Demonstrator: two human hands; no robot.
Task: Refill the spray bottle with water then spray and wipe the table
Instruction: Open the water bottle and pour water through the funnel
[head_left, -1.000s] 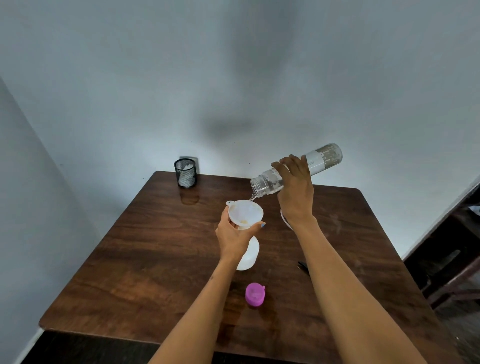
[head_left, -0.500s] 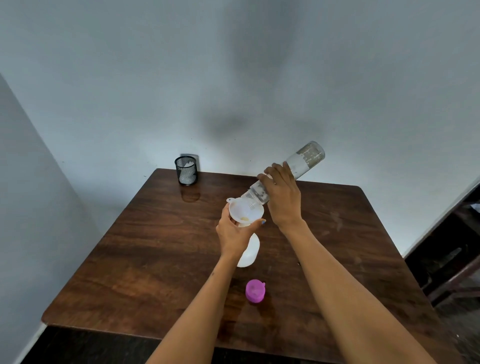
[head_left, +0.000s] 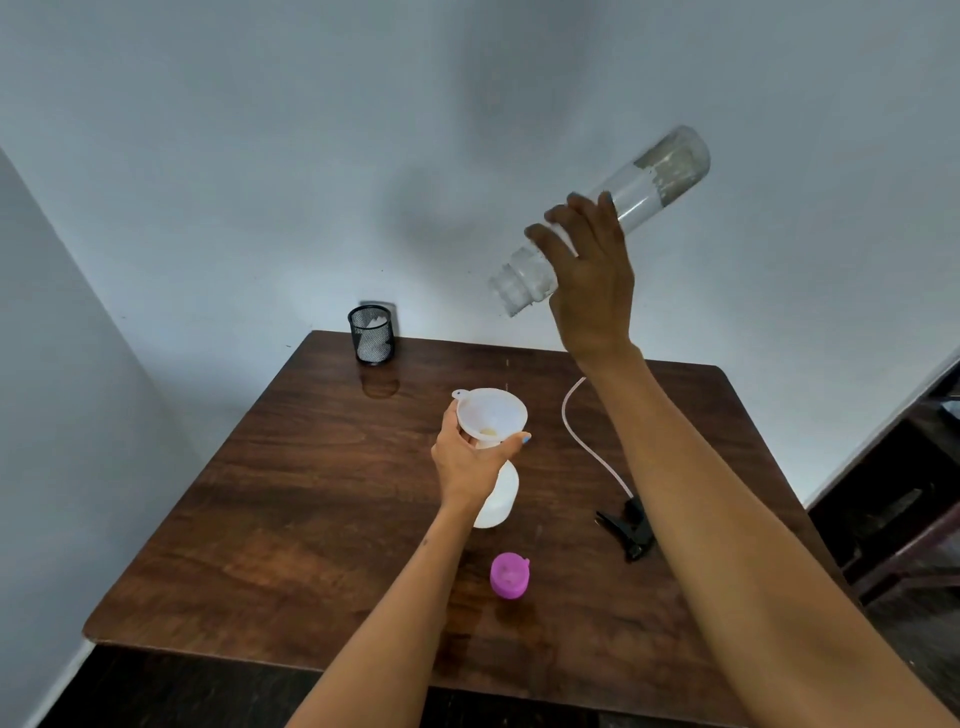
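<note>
On the brown table (head_left: 291, 499) stand one black mesh cup (head_left: 371, 333), one pink cap (head_left: 509, 574) and one black sprayer head (head_left: 627, 527) with its thin tube; the right forearm hides part of that tube. The left hand (head_left: 470, 457) grips the white spray bottle (head_left: 498, 499) under one funnel (head_left: 491, 414). The right hand (head_left: 589, 270), closed around the clear water bottle (head_left: 602, 221), has lifted it well above the funnel since a moment ago.

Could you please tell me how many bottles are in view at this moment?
2. A clear plastic water bottle is tilted in the raised right hand; a white plastic spray bottle stands on the table under the funnel, steadied by the left hand.
</note>
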